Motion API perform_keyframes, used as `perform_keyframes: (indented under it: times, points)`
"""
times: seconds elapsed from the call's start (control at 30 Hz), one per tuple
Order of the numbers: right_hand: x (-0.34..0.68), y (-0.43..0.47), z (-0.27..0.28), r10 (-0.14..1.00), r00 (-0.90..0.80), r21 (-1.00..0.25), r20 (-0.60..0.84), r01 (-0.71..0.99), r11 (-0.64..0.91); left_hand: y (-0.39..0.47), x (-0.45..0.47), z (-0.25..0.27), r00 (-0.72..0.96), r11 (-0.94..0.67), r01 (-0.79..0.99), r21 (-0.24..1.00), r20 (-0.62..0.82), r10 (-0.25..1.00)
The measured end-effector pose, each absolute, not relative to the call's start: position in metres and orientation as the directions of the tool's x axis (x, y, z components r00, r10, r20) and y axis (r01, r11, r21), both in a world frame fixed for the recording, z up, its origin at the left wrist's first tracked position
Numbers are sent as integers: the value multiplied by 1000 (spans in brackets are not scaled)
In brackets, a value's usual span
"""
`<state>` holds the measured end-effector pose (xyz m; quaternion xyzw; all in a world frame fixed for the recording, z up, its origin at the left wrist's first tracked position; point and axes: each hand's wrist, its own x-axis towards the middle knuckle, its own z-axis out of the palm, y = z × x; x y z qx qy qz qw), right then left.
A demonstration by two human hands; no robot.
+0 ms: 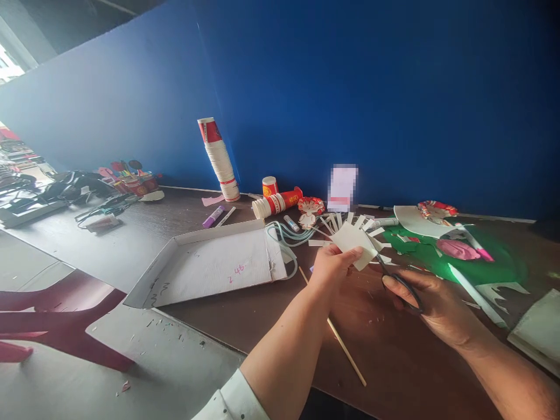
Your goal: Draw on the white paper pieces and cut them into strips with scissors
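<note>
- While I watch from afar, reading the clock from the middle of my view, the white paper piece (350,238) sits between three and four o'clock, held above the dark table (385,367), with narrow strips fanning out around its far side.
- Left hand (335,261), near four o'clock: I see it pinching the near edge of the paper piece, thumb laid on top and fingers tucked behind; a pale dotted sleeve (238,399) ends on the forearm.
- Right hand (431,300), also toward four o'clock: its fingers are curled around the black handles of the scissors (381,262), whose blades point at ten o'clock and reach the right edge of the paper. How far apart the blades stand, I cannot tell.
- Five o'clock: a thin wooden stick (345,350) lies slantwise on the table.
- Eight o'clock: I have a shallow cardboard tray (205,268) with pink marks inside.
- Nine o'clock: a purple tube (213,216) lies flat.
- Ten o'clock: a tall stack of paper cups (219,163) leans before the blue partition (350,87).
- Three o'clock: a wavy pink piece (458,249) rests on something green.
</note>
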<state>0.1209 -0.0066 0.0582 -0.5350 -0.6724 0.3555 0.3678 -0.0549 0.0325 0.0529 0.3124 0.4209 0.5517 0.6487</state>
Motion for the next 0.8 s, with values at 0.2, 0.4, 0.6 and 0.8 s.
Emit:
perform_keyframes:
  times: [0.2,0.4,0.6,0.8]
  points:
    - [123,-5,58,981,-156,-860,113,480,176,32,-54,52,44,192,-459,867,-194,980]
    - [124,-4,60,973,-207,-860,103,473,191,34,-56,53,36,210,-403,891,-213,976]
    - [124,-8,66,970,-231,-849,72,496,181,34,-59,59,17,215,-312,925,-220,975]
    - [128,-7,67,974,-225,-844,38,514,152,34,-62,59,41,211,-271,939,-207,977]
